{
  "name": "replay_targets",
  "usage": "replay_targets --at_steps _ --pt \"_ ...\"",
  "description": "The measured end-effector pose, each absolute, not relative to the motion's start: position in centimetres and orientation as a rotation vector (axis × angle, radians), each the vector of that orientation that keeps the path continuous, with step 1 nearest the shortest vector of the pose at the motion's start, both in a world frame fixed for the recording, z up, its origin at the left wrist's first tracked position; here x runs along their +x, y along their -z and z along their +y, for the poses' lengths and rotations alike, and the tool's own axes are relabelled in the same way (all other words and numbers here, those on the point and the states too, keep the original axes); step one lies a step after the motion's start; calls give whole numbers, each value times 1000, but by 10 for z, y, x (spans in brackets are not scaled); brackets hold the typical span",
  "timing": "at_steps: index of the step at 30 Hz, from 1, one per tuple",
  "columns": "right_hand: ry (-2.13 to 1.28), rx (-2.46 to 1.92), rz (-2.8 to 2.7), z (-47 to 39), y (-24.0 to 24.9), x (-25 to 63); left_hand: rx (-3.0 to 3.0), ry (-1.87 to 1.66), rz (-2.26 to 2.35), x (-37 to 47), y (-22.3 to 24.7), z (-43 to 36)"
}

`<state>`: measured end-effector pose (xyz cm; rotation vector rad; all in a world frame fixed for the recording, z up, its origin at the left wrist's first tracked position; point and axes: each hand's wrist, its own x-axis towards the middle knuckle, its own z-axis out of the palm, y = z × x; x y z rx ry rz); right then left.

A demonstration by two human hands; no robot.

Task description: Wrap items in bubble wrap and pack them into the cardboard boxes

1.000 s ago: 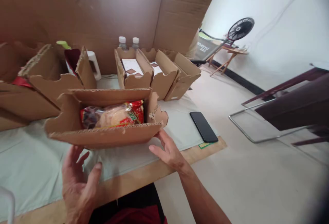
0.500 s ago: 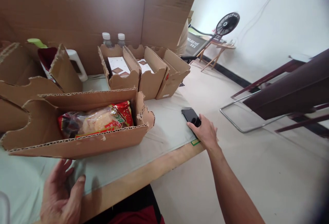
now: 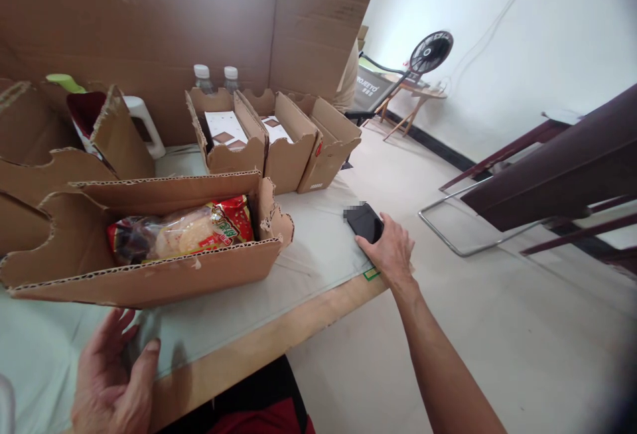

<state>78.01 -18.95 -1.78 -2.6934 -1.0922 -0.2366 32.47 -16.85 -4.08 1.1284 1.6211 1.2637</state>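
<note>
At the right corner of the table, my right hand [image 3: 392, 248] has its thumb and fingers closed round the sides of a black smartphone [image 3: 365, 223]. The phone's dark face points up, and its far end is blurred out. My left hand [image 3: 114, 371] rests at the table's front edge with thumb and fingers apart, holding nothing. Its fingertips are just below an open cardboard box [image 3: 149, 283], perhaps touching its lower edge. Inside that box lies a red and clear snack packet [image 3: 186, 229], with pale round pieces showing through.
Three narrow cardboard bins [image 3: 293, 155] stand behind, two holding white cartons [image 3: 226, 130]. Capped bottles [image 3: 202, 79] and a white jug [image 3: 145, 122] are farther back. At left is another cardboard bin [image 3: 74, 165]. A fan [image 3: 430, 52] and dark furniture [image 3: 557, 162] stand beyond the table.
The view has shifted slightly, so everything sits a little farther left. The phone's dark face shows somewhat broader in my right hand. My left hand keeps its pose.
</note>
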Motion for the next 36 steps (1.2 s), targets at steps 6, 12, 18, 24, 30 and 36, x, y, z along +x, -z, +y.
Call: replay_targets --at_steps 6,12,18,24,30,36 --pt "232 -2711 -1126 -193 24 781 1108 -1280 1650 325 41 -166" --pt "218 -2730 -1134 -193 27 784 1175 -1226 1642 322 43 -169" --pt "195 -2735 -1117 -191 26 784 1196 -1286 1649 321 50 -170" --pt "149 -2689 -1086 -166 28 787 1170 -1247 1655 323 44 -169" --pt "207 -2486 -1111 -162 24 773 1111 -1237 1641 325 38 -169" --pt "-34 -1967 -1562 -182 11 724 1125 -1284 1597 322 44 -165"
